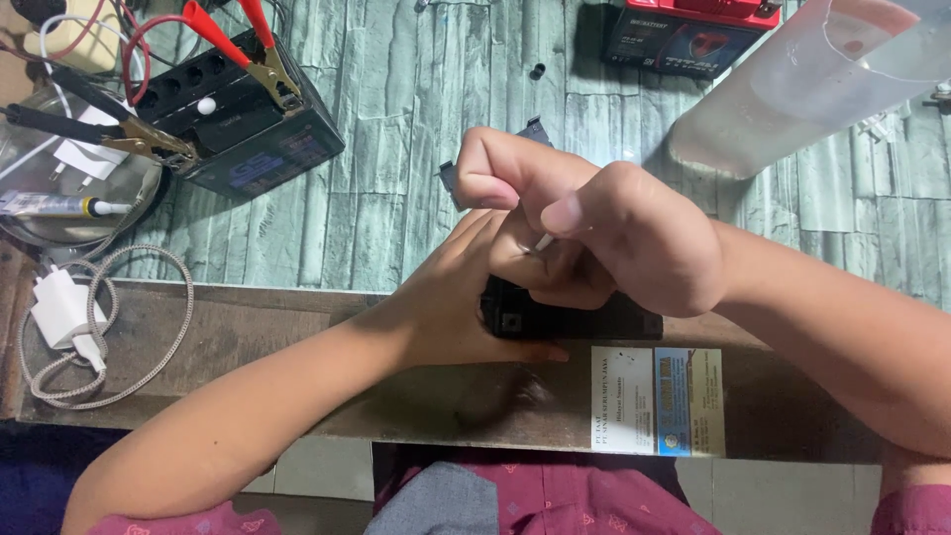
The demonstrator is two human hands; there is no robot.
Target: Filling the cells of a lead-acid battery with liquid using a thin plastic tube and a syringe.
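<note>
Near the centre of the frame, both hands meet over a small black battery (570,319) that sits on the front edge of the bench (248,337). This black box is of hard plastic, and its long axis runs left to right across the picture, along the bench edge. The left hand (451,307) lies flat against the battery's left end and front and steadies it. The right hand (614,243) is curled into a fist on top of the battery and pinches a thin white pin-like piece (544,241) between thumb and finger; which way this piece points I cannot tell exactly.

On the front strip of the bench, lower right of centre, a rectangular sticker (657,400) is fixed, one half white and one half blue with yellow. The strip looks like worn brown wood, and the bench surface behind it has a pale green stone-pattern cover.

At the upper left stands a second black battery (253,139) with red clamps (260,54) and black clamps (119,131) on it. Beside it a round metal dish (30,223) holds a small tube (50,205). Further down at the left edge lies a white charger (61,309) with a braided grey cable (149,367). At the top, right of centre, stands a red-topped battery (684,35), and in the upper right corner a clear plastic jug (792,89) is tilted.
</note>
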